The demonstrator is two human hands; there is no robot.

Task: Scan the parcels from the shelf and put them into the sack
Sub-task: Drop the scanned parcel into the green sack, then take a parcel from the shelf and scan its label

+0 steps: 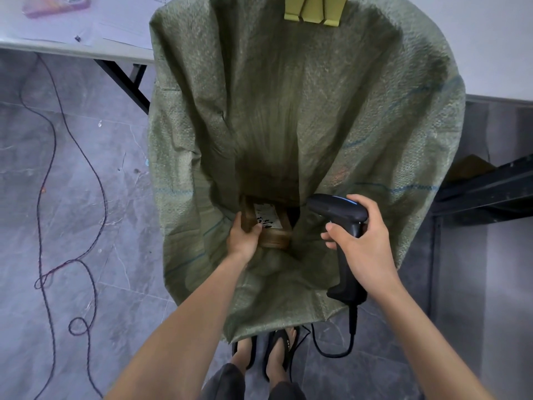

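Head view: left hand holds a parcel deep inside the open green sack; right hand holds the scanner.

Centre of frame: the woven sack (288, 111) gapes open, its far rim held by a yellow clip (314, 10) at top centre. Low in the sack, the left hand (243, 236) grips a brown parcel (271, 226) at its near left corner, thumb across the white label, fingers wrapped around the left edge. Right of centre, the right hand (363, 243) is closed around the grip of a black scanner (343, 226), scanner head pointing left toward the parcel, not touching it. The scanner's cable (343, 347) loops down to the floor by the person's sandalled feet, bottom centre.
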